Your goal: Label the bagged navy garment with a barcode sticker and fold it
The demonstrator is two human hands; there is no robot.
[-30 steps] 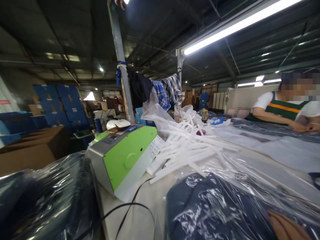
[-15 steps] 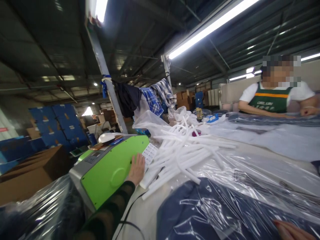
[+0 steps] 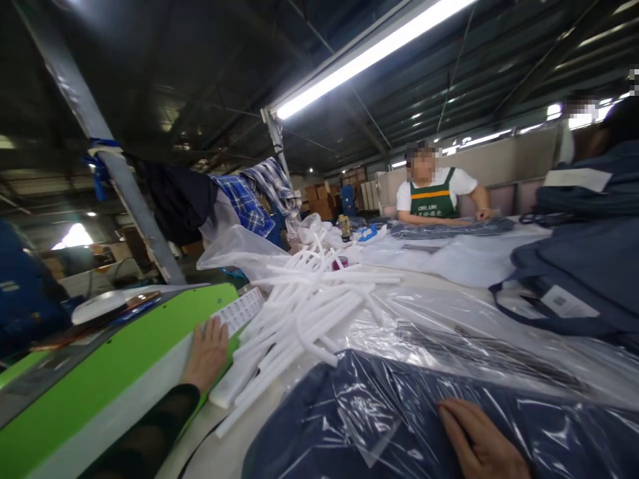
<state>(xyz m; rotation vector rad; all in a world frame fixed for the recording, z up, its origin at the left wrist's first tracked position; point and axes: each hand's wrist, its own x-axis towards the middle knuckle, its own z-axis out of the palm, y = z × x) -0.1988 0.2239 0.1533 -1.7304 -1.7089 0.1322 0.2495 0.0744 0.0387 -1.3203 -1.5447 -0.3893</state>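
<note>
My left hand (image 3: 207, 351) lies with fingers spread against the side of a green machine (image 3: 124, 359), its fingertips beside a white sheet of labels (image 3: 238, 310). My right hand (image 3: 482, 439) is at the bottom right, on a dark blue item in clear plastic (image 3: 389, 406); its fingers are pressed together, and what they hold, if anything, is hidden. A pile of white foam strips (image 3: 309, 306) lies between the machine and the wrapped item.
Across the table (image 3: 399, 279), a person in a green apron (image 3: 433, 199) leans over dark fabric. Dark blue bags (image 3: 589, 266) lie at the right. A metal post (image 3: 120, 179) rises behind the machine. Clothes (image 3: 244, 203) hang near it.
The view has turned right, bringing the blue bags into sight. My right hand has come further into view over the wrapped item. My left hand remains at the machine, with more white sheet beside it.
</note>
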